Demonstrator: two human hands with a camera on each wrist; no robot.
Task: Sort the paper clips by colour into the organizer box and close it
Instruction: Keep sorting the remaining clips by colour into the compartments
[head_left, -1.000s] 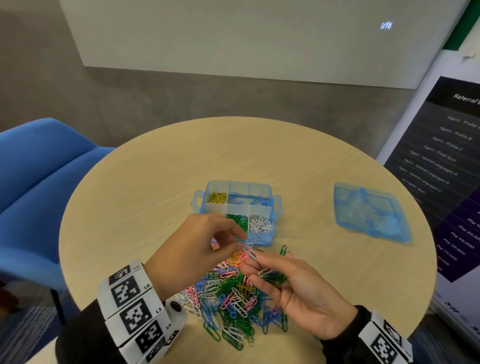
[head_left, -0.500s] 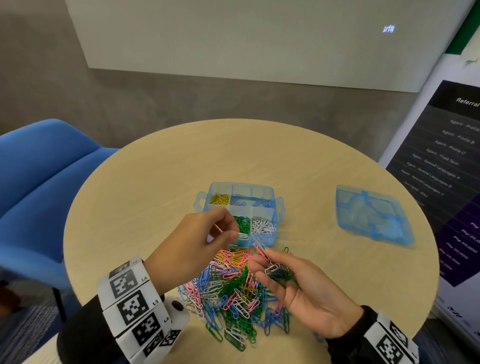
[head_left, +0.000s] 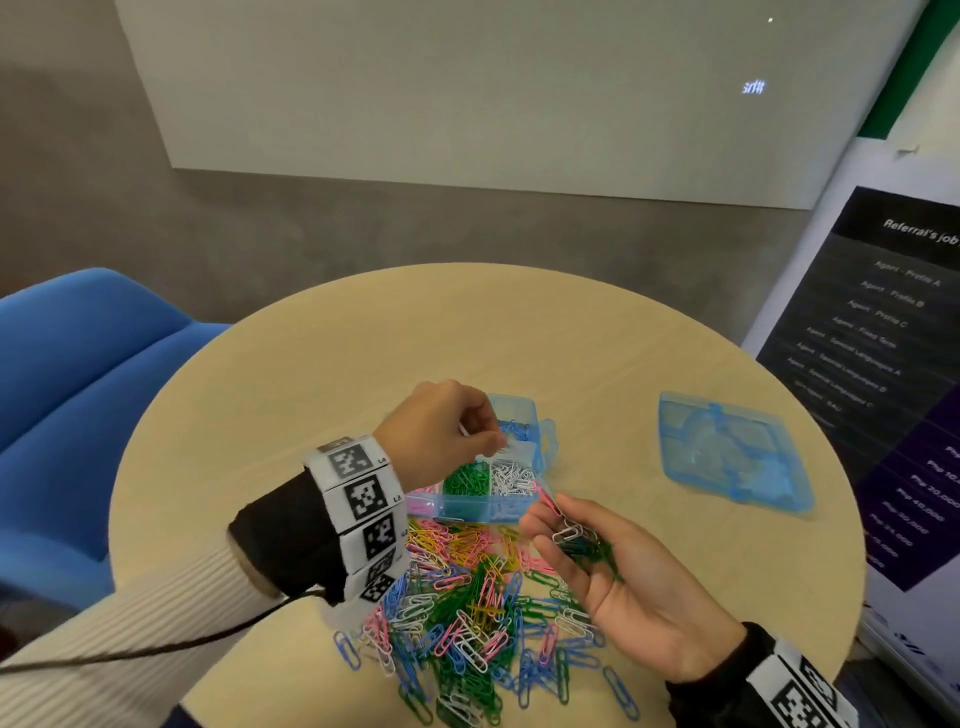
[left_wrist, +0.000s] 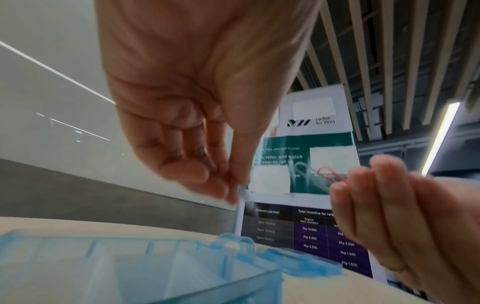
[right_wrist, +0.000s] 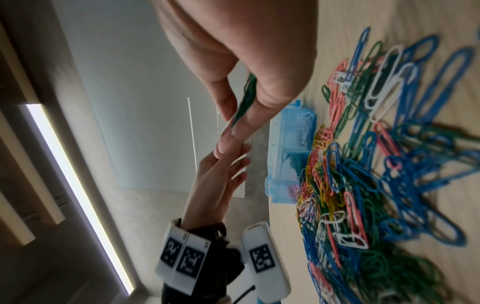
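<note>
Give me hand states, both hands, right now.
Left hand: fingertips pinch a small pale clip over the organizer box.
Right hand: palm up, fingers curled round a bunch of green, white and pink clips.

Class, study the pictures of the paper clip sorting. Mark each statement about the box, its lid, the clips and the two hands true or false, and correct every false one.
1. The lid is shut on the organizer box. False: it lies apart on the table, to the right of the box.
2. The right hand holds a bunch of clips. True.
3. The green compartment sits beside the white compartment. True.
4. The left hand rests flat on the loose pile. False: it is raised over the box, fingertips pinched together.
5. All clips are sorted. False: a mixed pile remains.
</note>
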